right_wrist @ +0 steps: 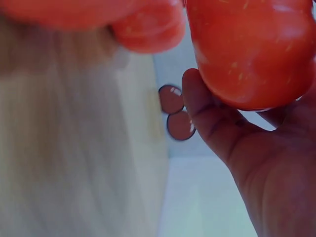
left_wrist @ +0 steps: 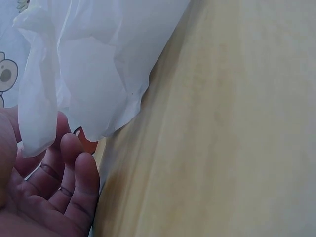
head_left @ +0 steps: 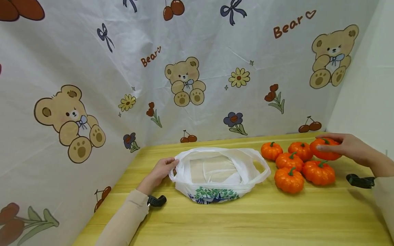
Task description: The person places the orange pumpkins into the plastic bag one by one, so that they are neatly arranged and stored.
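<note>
Pumpkins (head_left: 289,181), orange and green-stemmed, cluster at the right of the frame beneath a bear-printed cloth (head_left: 212,37) that spans the background. Below it, a yellow-toned wooden table (head_left: 215,225) fills the lower part of the picture. At center sits a white plastic bag (head_left: 197,195), a leafy green print across its front, its mouth spread wide and no pumpkin visible inside.

Left of center, a person's left hand (head_left: 163,168) holds the bag by its side handle; the left wrist view shows the fingers (left_wrist: 86,173) loosely curled about the hanging white loop. At the right edge, the right hand (head_left: 354,147) grips one pumpkin (head_left: 325,155) from the side, fingers and thumb spread about as wide as the fruit. Five others rest on the table between that hand and the bag; whether the gripped one is off the tabletop is hard to tell. Smallest of all, a black device (head_left: 157,201) shows at the left wrist and a dark clip (head_left: 360,181) by the right.

Picking up a pumpkin while the bag is steadied appears to be the step in hand. The next move seemingly calls for a secure grip, a lift clear of the neighboring stems and a mouth held wide.
</note>
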A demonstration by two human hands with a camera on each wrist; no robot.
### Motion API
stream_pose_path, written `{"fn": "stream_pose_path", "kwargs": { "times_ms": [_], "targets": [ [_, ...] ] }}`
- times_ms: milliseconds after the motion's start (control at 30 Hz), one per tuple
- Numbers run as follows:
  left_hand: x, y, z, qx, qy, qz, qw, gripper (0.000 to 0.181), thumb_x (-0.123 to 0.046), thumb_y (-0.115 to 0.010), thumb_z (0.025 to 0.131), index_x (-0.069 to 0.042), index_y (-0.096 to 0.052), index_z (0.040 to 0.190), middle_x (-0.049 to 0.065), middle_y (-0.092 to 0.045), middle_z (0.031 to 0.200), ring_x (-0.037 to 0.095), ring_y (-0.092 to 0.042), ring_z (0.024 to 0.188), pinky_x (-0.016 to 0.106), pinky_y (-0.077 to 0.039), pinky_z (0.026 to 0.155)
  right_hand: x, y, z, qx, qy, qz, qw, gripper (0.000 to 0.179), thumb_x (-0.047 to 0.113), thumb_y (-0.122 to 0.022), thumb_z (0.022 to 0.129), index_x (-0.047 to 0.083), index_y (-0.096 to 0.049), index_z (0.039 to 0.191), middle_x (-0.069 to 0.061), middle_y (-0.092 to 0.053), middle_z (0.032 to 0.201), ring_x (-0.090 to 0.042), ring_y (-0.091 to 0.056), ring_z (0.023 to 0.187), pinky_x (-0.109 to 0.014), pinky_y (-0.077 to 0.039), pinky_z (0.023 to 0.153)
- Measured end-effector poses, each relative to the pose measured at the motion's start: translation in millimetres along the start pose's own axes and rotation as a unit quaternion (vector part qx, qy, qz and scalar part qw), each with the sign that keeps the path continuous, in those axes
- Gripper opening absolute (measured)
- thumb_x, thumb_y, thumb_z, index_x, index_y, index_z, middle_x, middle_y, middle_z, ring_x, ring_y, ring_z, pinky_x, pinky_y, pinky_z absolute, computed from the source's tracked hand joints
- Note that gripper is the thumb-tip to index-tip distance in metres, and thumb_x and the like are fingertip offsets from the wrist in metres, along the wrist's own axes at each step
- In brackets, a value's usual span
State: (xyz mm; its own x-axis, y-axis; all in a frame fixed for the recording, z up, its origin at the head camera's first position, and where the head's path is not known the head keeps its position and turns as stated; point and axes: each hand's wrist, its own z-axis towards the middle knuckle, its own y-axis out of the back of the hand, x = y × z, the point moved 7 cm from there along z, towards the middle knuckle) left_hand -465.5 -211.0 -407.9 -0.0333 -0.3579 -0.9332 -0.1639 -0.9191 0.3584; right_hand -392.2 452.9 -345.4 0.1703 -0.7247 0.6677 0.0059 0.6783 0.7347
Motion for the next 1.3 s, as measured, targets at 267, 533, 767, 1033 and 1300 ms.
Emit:
{"fn": "stream_pose_path", "kwargs": {
  "times_ms": [267,533,767,1033,1300],
  "targets": [
    [-1.0,0.1,1.6,0.003,0.006,0.004,1.0,0.031,-0.036,-0.062,0.104,-0.007,-0.067,0.116,0.002,-0.063,0.083,0.014,-0.059,0.07,0.025,-0.05,0.063,31.2,-5.2,10.5,0.011,0.008,-0.012,0.9998,0.064,0.038,-0.065,0.102,0.002,-0.042,0.151,-0.013,-0.064,0.124,-0.001,-0.06,0.092,-0.025,-0.054,0.076],
    [-5.7,-2.1,1.5,0.007,0.011,-0.004,0.9999,0.029,-0.033,-0.062,0.105,-0.008,-0.067,0.117,0.002,-0.063,0.084,0.014,-0.059,0.072,0.025,-0.05,0.064,57.9,-8.5,14.2,0.016,0.026,-0.044,0.9986,0.063,0.042,-0.061,0.103,0.005,-0.044,0.151,-0.032,-0.053,0.14,-0.03,-0.06,0.111,-0.036,-0.052,0.079],
    [-4.8,-1.2,-0.5,-0.001,0.005,0.008,1.0,0.029,-0.033,-0.062,0.105,-0.006,-0.067,0.112,0.002,-0.061,0.079,0.015,-0.057,0.07,0.025,-0.048,0.063,73.6,-19.7,20.8,0.028,0.021,-0.034,0.9988,0.066,0.043,-0.062,0.103,0.002,-0.043,0.151,-0.035,-0.045,0.146,-0.047,-0.054,0.12,-0.053,-0.054,0.087],
    [-3.6,-1.8,0.3,0.002,0.001,0.012,0.9999,0.027,-0.033,-0.062,0.105,-0.007,-0.068,0.106,0.003,-0.06,0.077,0.015,-0.056,0.068,0.025,-0.048,0.061,91.6,-32.5,28.3,0.024,0.028,-0.027,0.999,0.064,0.043,-0.066,0.1,0.003,-0.05,0.148,-0.027,-0.058,0.137,-0.03,-0.063,0.111,-0.046,-0.057,0.088],
    [-4.0,-1.4,-1.1,0.0,0.002,0.01,0.9999,0.026,-0.033,-0.062,0.105,-0.008,-0.068,0.103,0.003,-0.06,0.077,0.016,-0.056,0.069,0.025,-0.047,0.062,118.4,-44.3,32.6,0.048,0.02,-0.017,0.9985,0.072,0.05,-0.065,0.099,0.006,-0.046,0.152,-0.032,-0.048,0.149,-0.048,-0.05,0.13,-0.06,-0.05,0.099]
  ]
}}
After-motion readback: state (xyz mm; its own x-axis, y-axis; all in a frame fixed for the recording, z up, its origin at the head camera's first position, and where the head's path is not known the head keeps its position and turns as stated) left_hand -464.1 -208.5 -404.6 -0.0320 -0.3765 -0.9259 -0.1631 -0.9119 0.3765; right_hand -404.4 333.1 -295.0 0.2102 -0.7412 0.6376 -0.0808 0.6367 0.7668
